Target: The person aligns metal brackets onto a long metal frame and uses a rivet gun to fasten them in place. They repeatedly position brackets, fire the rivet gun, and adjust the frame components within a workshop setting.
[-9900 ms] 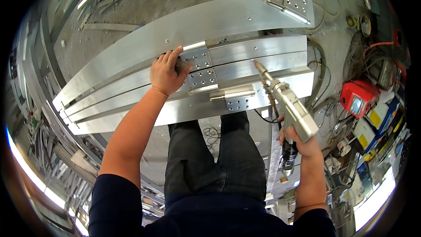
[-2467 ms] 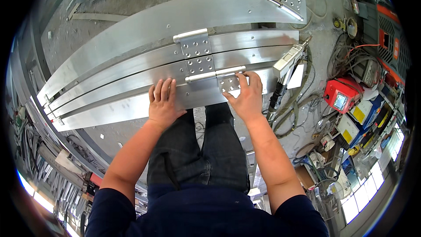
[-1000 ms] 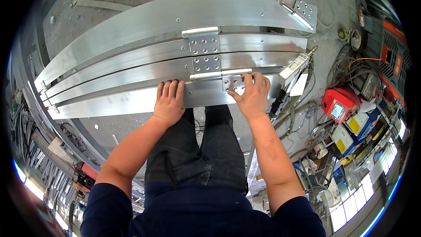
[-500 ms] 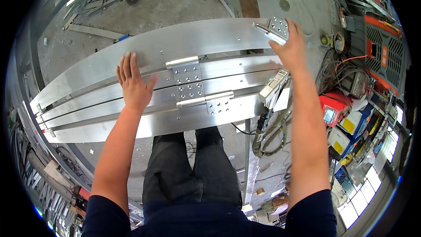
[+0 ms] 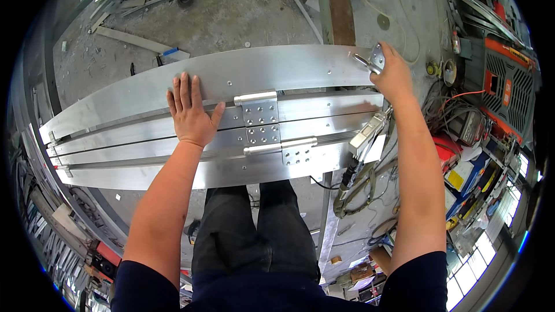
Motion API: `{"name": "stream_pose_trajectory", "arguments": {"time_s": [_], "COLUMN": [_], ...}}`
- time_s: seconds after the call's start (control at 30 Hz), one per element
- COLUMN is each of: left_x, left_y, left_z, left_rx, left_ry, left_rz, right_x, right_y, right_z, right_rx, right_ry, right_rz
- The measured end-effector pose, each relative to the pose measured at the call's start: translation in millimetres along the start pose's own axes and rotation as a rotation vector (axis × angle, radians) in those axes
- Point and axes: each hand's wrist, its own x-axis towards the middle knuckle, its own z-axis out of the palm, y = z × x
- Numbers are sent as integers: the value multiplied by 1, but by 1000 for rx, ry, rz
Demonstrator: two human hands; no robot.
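Observation:
Long silver metal panels (image 5: pixel 289 66) stretch across in front of me, with narrower rails (image 5: pixel 329 104) between them. My left hand (image 5: pixel 195 118) lies on this metalwork with fingers stretched out. To its right a shiny hinge (image 5: pixel 261 117) with several holes spans the rails, and a second hinge (image 5: pixel 298 155) sits nearer me. At the far right end, my right hand (image 5: pixel 396 75) is closed around a loose hinge (image 5: pixel 377 58), tilted up with its barrel pointing left. My fingers hide part of it. Below that hand, a box-headed metal tool (image 5: pixel 365 137) with a dark hose rests on the panels' right end.
An orange and black slatted machine (image 5: pixel 509 84) stands on the right, near tangled cables (image 5: pixel 439 95). Offcut strips (image 5: pixel 139 41) litter the floor beyond the panels. A brown beam (image 5: pixel 340 8) runs away from the far edge. Crowded shelving (image 5: pixel 462 196) fills the lower right.
The loose hinge has turned in my right hand, so its plate now shows more edge-on. The whole view has shifted slightly; my left hand stays spread on the metal.

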Motion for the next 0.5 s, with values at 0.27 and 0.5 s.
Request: {"name": "stream_pose_trajectory", "arguments": {"time_s": [0.27,0.5], "left_x": [62,31], "left_y": [95,210], "left_z": [-21,-16], "left_rx": [-202,-226], "left_ry": [-159,-454], "left_rz": [-36,201], "right_x": [-38,-61], "right_y": [-44,-51], "right_z": [-27,-48], "right_rx": [259,357], "right_ry": [296,389], "right_rz": [76,128]}}
